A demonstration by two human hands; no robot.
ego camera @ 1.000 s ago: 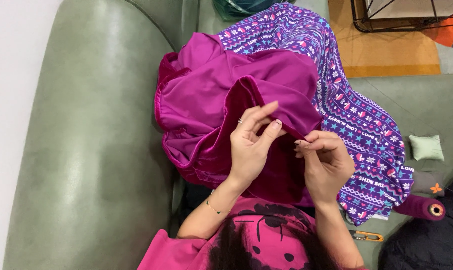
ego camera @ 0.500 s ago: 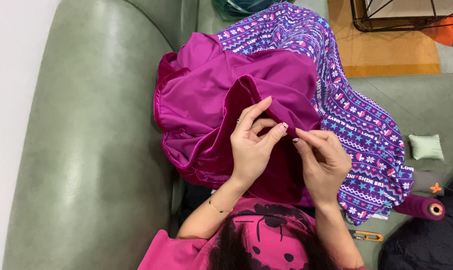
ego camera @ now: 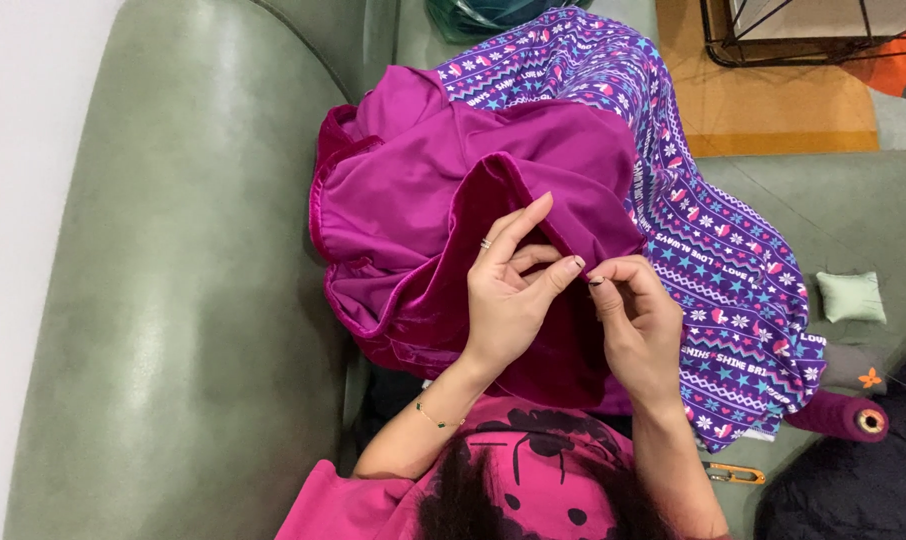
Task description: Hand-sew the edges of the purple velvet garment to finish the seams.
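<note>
Left hand (ego camera: 513, 300) pinches the magenta fabric (ego camera: 423, 230) edge, right hand (ego camera: 638, 320) just beside it, fingertips closed on something tiny, maybe a needle. Looks mid-hem; plenty of edge left beyond the pinch.

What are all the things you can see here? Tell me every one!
Magenta fabric: one, on the lap, edge pinched by both hands.
Patterned blanket: one, purple with stars and hearts, under the fabric.
Sofa: one, green.
Small cushion: one, pale green, on the sofa at right.
Thread spool: one, plum.
Snips: one, yellow-handled.
Rug: one, orange.
Wire frame: one, black.
Left hand: on the fabric edge.
Right hand: fingertips pinched at the edge.
</note>
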